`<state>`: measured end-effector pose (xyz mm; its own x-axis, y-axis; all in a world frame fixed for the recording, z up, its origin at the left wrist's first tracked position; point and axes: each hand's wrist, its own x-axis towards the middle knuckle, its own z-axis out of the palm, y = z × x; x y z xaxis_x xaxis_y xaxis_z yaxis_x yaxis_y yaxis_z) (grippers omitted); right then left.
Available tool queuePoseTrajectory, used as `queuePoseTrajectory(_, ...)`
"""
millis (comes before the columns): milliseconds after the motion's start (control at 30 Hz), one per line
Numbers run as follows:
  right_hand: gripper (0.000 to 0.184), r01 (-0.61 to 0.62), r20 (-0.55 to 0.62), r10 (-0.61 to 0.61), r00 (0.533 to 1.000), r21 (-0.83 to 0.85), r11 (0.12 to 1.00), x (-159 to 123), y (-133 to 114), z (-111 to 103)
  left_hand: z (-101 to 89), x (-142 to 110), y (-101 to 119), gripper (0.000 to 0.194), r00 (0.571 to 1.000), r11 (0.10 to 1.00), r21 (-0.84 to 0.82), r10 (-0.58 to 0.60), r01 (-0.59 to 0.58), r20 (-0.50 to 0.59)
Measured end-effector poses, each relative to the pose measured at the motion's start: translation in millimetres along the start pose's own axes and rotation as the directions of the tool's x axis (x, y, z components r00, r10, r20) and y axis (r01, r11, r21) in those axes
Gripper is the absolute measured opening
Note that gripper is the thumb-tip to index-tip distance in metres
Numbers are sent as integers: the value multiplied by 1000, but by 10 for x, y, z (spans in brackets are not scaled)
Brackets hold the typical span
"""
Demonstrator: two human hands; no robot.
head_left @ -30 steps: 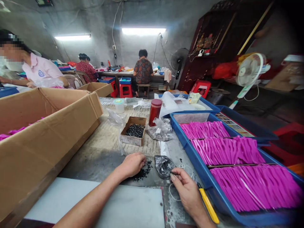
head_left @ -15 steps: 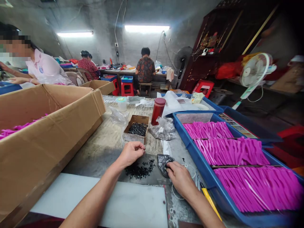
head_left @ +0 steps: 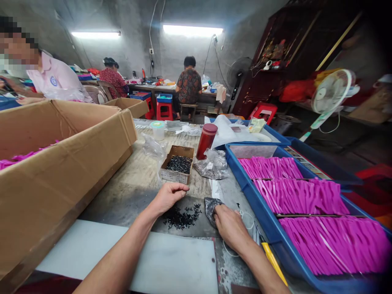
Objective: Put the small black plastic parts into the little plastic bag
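My left hand (head_left: 171, 197) hovers over the work surface with thumb and forefinger pressed together; whatever is between the tips is too small to make out. Below it lies a loose pile of small black pieces (head_left: 183, 217) on a dark mat. My right hand (head_left: 232, 226) rests at a small dark plastic bag (head_left: 210, 206), its fingers curled and the tips hidden at the bag's mouth. Behind the pile stands an open cardboard box (head_left: 175, 176) full of similar small dark pieces.
A big cardboard carton (head_left: 70, 163) borders the left side. On the right, a blue tray (head_left: 245, 185) holds rows of magenta strips (head_left: 333, 245). A red canister (head_left: 206, 143), a clear bag of metal bits (head_left: 214, 167) and a yellow-handled tool (head_left: 274, 261) lie nearby. Other people sit at benches beyond.
My right hand has shifted slightly at the dark bag, its fingers more curled. My left hand keeps its pinch with little movement. The view has tilted slightly, and the person at left has leaned.
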<state>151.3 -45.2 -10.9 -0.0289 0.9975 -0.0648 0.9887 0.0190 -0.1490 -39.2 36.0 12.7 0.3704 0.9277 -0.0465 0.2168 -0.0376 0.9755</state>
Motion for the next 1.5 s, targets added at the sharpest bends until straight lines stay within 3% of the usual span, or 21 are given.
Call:
queuePoseTrajectory(167, 17, -13, -19, 13, 1000, 11, 1000, -2, -8, -10, 31, 10, -44, 16, 999, 1000, -2, 13, -13, 29)
queuePoseTrajectory(367, 15, -1, -59, 1, 998, 11, 1000, -9, -26, -5, 127, 3, -106, 18, 991, 998, 1, -57, 58, 120)
queuePoseTrajectory(700, 17, 11, -116, -6, 993, 40, 999, -36, -13, -3, 245, -86, 35, 13, 976, 999, 49, -30, 20, 216)
queuePoseTrajectory(867, 16, 29, -209, 10, 978, 180, 983, -70, 18, -9, 280, -99, -4, 18, 959, 998, 18, -57, 54, 278)
queuePoseTrajectory(967, 17, 54, -290, 71, 954, 403, 914, -106, 27, -6, 308, -104, -39, 21, 952, 999, -15, -32, 38, 303)
queuePoseTrajectory(1133, 17, 70, -288, 211, 934, 726, 684, -162, 38, -12, 366, -131, -64, 22, 952, 1000, -20, 0, 7, 307)
queuePoseTrajectory(1300, 18, 93, -248, 257, 934, 863, 497, -163, 38, -1, 381, -148, -46, 20, 944, 999, 40, 11, -25, 330)
queuePoseTrajectory(1500, 19, 99, -212, 280, 936, 924, 368, -164, -21, 38, 370, -134, -70, 16, 949, 992, 121, -7, -33, 315)
